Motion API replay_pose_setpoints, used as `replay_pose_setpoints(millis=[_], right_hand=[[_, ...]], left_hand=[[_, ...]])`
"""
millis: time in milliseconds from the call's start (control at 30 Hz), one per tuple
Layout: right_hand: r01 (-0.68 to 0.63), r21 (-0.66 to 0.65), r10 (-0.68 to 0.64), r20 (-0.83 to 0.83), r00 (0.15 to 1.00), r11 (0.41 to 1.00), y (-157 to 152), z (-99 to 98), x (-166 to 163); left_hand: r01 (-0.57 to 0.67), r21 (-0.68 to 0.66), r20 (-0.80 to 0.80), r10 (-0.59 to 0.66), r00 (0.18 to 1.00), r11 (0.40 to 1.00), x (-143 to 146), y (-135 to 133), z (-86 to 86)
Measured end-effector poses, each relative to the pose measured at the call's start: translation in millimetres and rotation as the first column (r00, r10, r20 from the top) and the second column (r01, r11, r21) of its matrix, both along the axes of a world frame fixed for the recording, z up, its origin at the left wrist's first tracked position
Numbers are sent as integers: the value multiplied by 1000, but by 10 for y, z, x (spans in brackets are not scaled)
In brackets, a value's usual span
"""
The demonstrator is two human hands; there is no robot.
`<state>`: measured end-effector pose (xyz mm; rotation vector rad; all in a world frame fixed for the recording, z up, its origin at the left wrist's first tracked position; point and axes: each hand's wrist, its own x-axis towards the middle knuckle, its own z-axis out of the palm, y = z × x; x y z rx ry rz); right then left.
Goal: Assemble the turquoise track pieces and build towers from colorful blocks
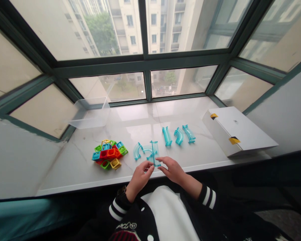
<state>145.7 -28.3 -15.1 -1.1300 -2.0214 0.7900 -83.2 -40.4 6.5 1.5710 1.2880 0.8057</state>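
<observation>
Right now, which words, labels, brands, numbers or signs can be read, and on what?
Nothing can be read with certainty.
Varsity jacket: pale script, too blurred to read.
White box: small grey mark, too small to read.
Yellow-and-black tabs on the box: no legible lettering.
Translucent blue track pieces: no legible markings.

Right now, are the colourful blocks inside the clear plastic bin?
No, the colourful blocks lie heaped on the white ledge, outside the clear plastic bin.

Blue piece [154,148] partly behind hands [141,174]
</observation>
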Motion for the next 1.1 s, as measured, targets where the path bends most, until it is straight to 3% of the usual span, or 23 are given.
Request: replay_pose_setpoints(millis=[133, 300, 700, 900, 1100], right_hand=[[7, 63, -7, 2, 1000, 998, 46, 32, 45], [58, 116, -62, 26, 998, 992, 147, 42, 168], [259, 151, -271, 62, 961, 954, 601, 152, 460], [316, 152, -333, 104, 937, 937, 815, 113, 528], [340, 138, -361, 184, 914, 930, 1014, 22, 644]], left_hand=[[37, -28, -9, -37, 999, 999, 51, 70, -11], [-7, 0, 35, 7, 999, 1000, 210, 236, 16], [44, 127, -38, -40, 998, 991, 667, 916, 114], [11, 180, -19, -8, 1000, 984, 835, 1080, -50], [75, 178, 22, -80, 997, 981, 895, 1084, -184]])
